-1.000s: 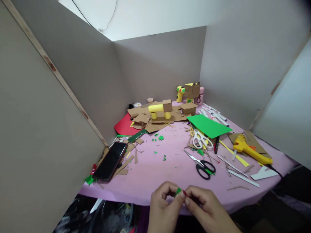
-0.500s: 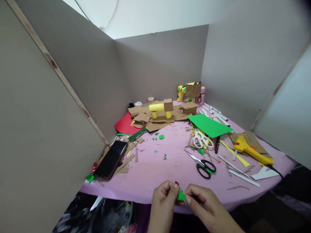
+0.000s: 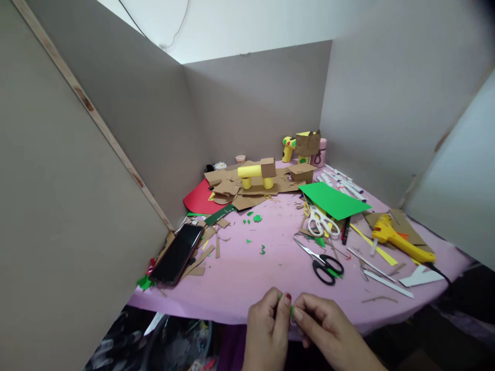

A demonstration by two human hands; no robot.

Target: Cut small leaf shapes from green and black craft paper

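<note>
Pink-covered table (image 3: 235,288): black-handled scissors (image 3: 319,257) beyond grip, rightward; white strip (image 3: 389,284) farther right; green cutout (image 3: 257,218) ahead, leftward; markers (image 3: 351,190) far beyond, right.

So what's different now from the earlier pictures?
The green paper, its broad face visible half a second ago, now shows only slivers. The left hand shifted slightly right, toward the right hand. Nothing was visibly let go. The black scissors and phone stayed put.

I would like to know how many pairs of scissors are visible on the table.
2. The white-handled scissors lie by the green sheet; the black-handled scissors lie nearer, beyond the right hand. More could be hidden from view.
</note>
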